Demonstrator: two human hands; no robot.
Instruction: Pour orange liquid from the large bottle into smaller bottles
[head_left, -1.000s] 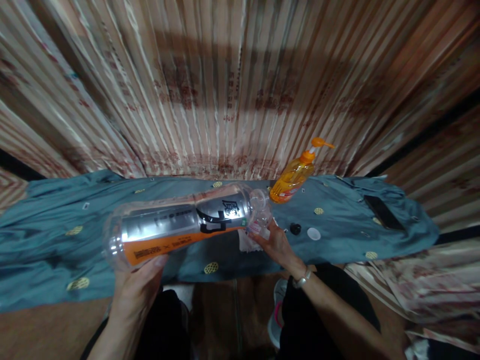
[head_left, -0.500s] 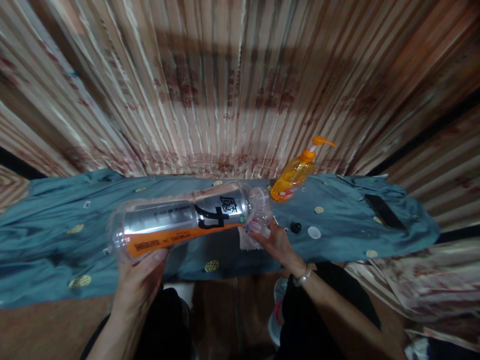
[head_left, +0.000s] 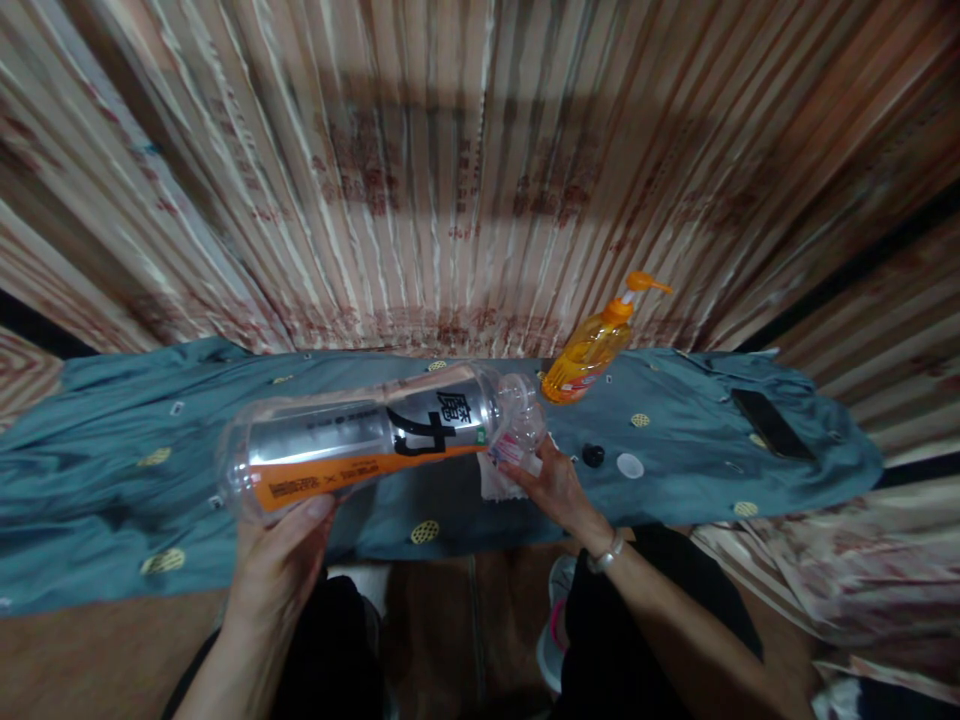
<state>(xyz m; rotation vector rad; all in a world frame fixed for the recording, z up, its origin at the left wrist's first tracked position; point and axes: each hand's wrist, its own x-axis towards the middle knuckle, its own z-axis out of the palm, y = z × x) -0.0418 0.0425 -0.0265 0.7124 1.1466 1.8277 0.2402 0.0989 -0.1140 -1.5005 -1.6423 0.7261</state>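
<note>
My left hand (head_left: 281, 550) is closed around the lower part of a large clear plastic bottle (head_left: 375, 430) with a silver and orange label. The bottle lies nearly level in the air, its neck end pointing right. My right hand (head_left: 553, 485) grips a small clear plastic bottle (head_left: 521, 425) with a reddish label, right at the large bottle's neck end. Whether the two mouths touch cannot be made out. Beneath the right hand, a white tissue (head_left: 501, 485) lies on the cloth. Just right of that hand are a small black cap (head_left: 593, 455) and a whitish round disc (head_left: 630, 466).
A pump bottle (head_left: 585, 355) of orange liquid stands behind the right hand. A dark phone (head_left: 771, 423) lies farther right on the teal patterned cloth (head_left: 675, 400). A striped curtain (head_left: 465, 180) hangs along the far edge. My legs and shoes are below the near edge.
Both hands and bottles hold almost the same place. The view has shifted very slightly; nothing has been taken up or let go.
</note>
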